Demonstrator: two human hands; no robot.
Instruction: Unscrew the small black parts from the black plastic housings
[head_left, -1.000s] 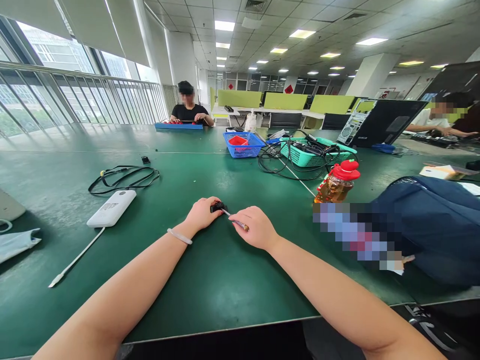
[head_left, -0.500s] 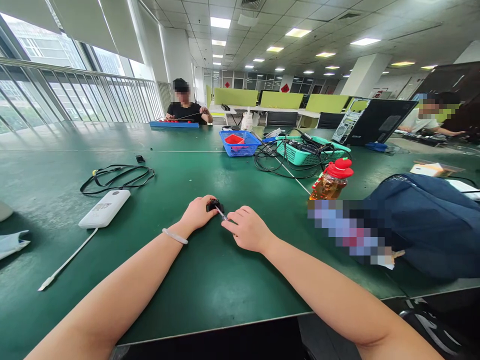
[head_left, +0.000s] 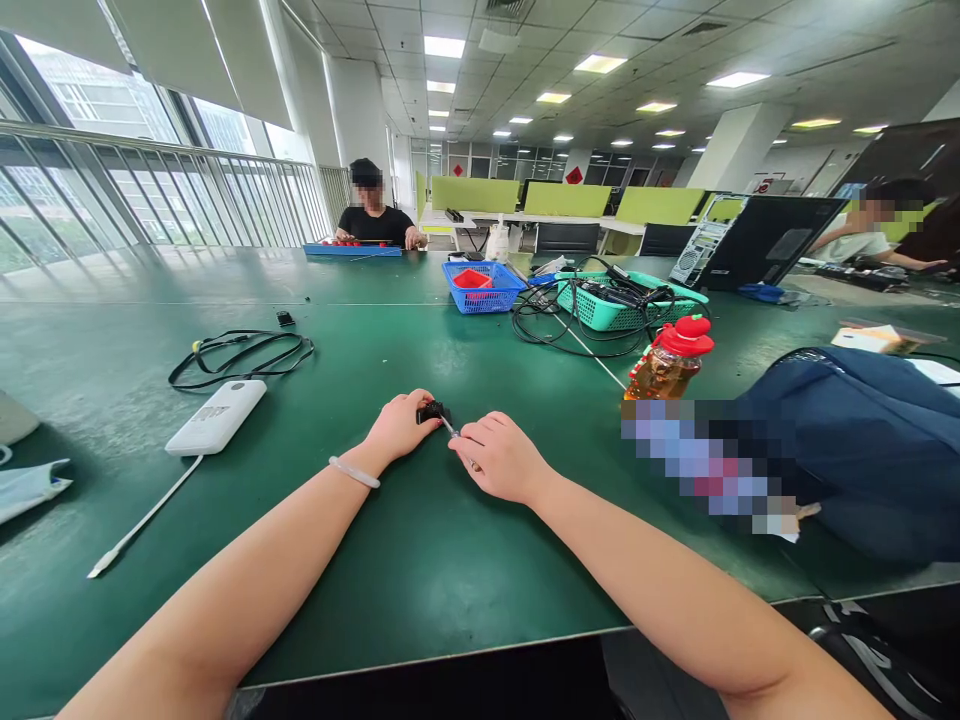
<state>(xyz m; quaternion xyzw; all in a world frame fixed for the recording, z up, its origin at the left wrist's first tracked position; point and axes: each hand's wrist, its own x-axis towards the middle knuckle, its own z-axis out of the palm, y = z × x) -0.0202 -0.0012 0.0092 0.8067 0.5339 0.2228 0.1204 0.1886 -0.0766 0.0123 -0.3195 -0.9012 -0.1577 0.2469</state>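
Over the green table (head_left: 420,590), my left hand (head_left: 397,424) has its fingers closed on a small black part (head_left: 433,411), whose details are too small to make out. My right hand (head_left: 501,457) pinches a thin screwdriver (head_left: 452,430) just to the right of it. The screwdriver's metal shaft points up and left, with its tip at the black part; whether the tip touches it cannot be told. A pale bracelet (head_left: 354,472) circles my left wrist.
A white power bank (head_left: 216,417) and looped black cord (head_left: 240,360) lie left. Ahead stand a blue basket (head_left: 484,298) and a teal basket (head_left: 600,312) with cables. A red-capped bottle (head_left: 667,365) and navy bag (head_left: 862,440) are right. Two people sit beyond.
The whole view has shifted slightly, with things appearing a little further right. The screwdriver tip sits lower on the black part. The person across the table has lowered a raised hand.
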